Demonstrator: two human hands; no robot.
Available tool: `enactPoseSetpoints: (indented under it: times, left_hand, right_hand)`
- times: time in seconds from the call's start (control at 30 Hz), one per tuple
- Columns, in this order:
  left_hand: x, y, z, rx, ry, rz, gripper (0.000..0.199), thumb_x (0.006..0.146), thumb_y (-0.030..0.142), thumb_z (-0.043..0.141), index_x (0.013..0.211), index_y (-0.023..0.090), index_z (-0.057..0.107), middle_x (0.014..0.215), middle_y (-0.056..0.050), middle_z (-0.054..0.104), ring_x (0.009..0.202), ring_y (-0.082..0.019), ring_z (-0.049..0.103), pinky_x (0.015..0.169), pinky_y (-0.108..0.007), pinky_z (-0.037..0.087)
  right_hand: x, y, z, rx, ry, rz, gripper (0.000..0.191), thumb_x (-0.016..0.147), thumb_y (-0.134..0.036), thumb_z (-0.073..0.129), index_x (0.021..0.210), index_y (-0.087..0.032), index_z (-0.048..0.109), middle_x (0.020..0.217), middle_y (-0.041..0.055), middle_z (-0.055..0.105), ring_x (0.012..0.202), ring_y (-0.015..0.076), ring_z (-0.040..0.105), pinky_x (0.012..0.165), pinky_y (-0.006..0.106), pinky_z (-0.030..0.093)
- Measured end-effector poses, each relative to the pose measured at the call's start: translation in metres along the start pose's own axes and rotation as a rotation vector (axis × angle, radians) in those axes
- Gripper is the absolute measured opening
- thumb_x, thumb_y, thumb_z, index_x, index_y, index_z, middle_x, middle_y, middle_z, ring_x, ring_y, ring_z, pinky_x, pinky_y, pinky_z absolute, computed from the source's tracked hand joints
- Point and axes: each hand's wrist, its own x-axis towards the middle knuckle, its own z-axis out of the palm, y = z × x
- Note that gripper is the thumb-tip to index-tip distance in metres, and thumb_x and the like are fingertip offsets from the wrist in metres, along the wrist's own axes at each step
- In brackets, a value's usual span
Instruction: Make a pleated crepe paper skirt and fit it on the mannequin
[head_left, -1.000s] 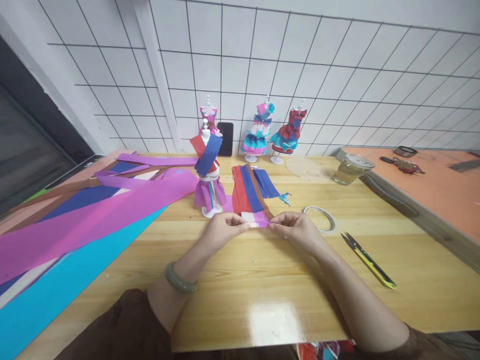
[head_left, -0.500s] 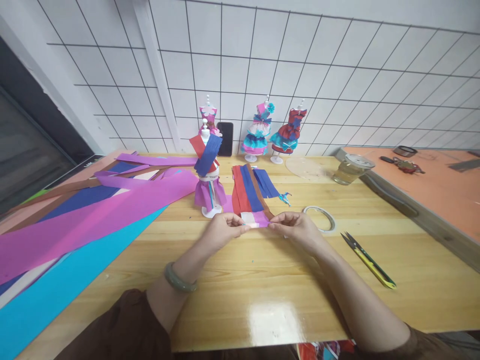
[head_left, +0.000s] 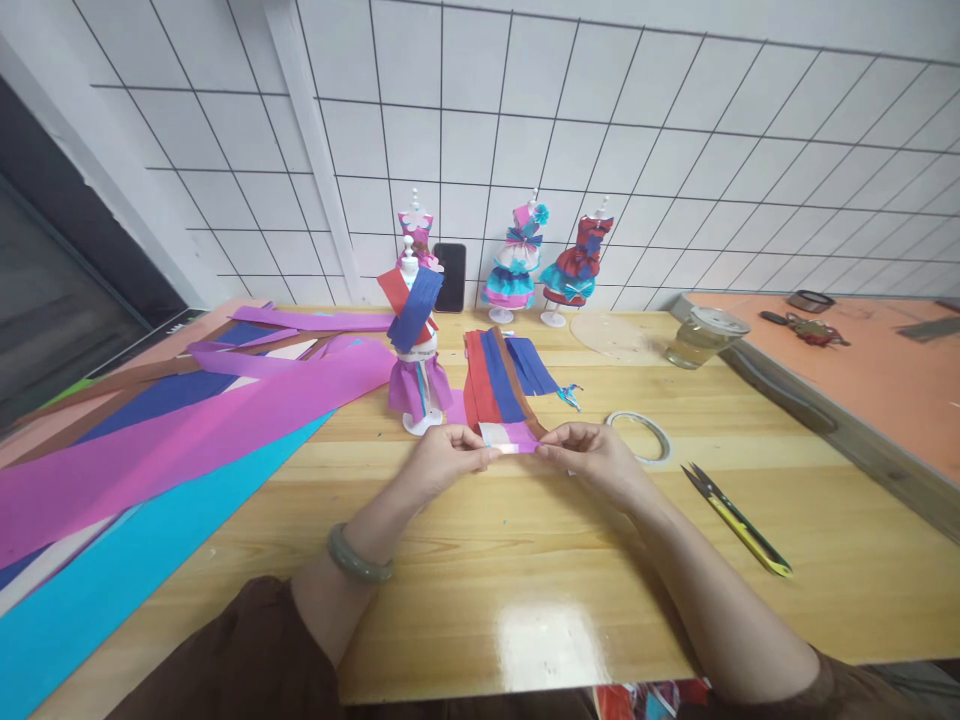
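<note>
Between my two hands is a small white and purple crepe paper piece, its near edge folded over. My left hand pinches its left end between thumb and fingers. At the right end, my right hand grips the paper the same way. Just beyond the fingers lie red, blue and brown crepe paper strips, side by side on the table. A small mannequin stands behind my left hand, with red and blue paper crossed over its chest and a purple paper skirt.
Long crepe paper sheets cover the table's left side. A tape roll and yellow-handled thread snips lie at the right. Farther back are a lidded cup, a phone and several dressed mannequins.
</note>
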Motion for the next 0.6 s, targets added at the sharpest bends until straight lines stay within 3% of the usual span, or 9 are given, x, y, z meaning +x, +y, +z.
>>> enactPoseSetpoints:
  times: [0.3, 0.43, 0.6]
  left_hand:
    - [0.0001, 0.0015, 0.0018, -0.108, 0.018, 0.0, 0.029, 0.058, 0.028, 0.07, 0.074, 0.014, 0.051, 0.063, 0.002, 0.055, 0.054, -0.007, 0.051, 0.05, -0.02, 0.041]
    - [0.0011, 0.0021, 0.0031, -0.074, 0.019, 0.042, 0.032, 0.06, 0.027, 0.069, 0.084, 0.015, 0.053, 0.066, 0.003, 0.05, 0.054, -0.006, 0.048, 0.047, -0.018, 0.038]
    - [0.0023, -0.0022, 0.0033, 0.118, 0.022, 0.108, 0.028, 0.064, 0.028, 0.064, 0.089, 0.015, 0.063, 0.066, 0.0, 0.053, 0.06, -0.008, 0.048, 0.054, -0.02, 0.039]
  right_hand:
    - [0.0018, 0.0019, 0.0032, 0.04, 0.009, -0.03, 0.033, 0.056, -0.04, 0.071, 0.074, -0.014, 0.062, 0.066, 0.0037, 0.065, 0.055, 0.012, 0.056, 0.052, 0.024, 0.043]
    - [0.0024, 0.0044, 0.0044, 0.079, -0.004, -0.096, 0.037, 0.059, -0.037, 0.071, 0.087, -0.016, 0.063, 0.085, 0.0074, 0.068, 0.072, 0.0177, 0.062, 0.067, 0.03, 0.048]
    - [0.0012, 0.0079, 0.0039, -0.008, -0.066, -0.142, 0.034, 0.069, -0.039, 0.063, 0.096, -0.019, 0.066, 0.098, 0.0077, 0.066, 0.09, 0.0235, 0.06, 0.081, 0.037, 0.046]
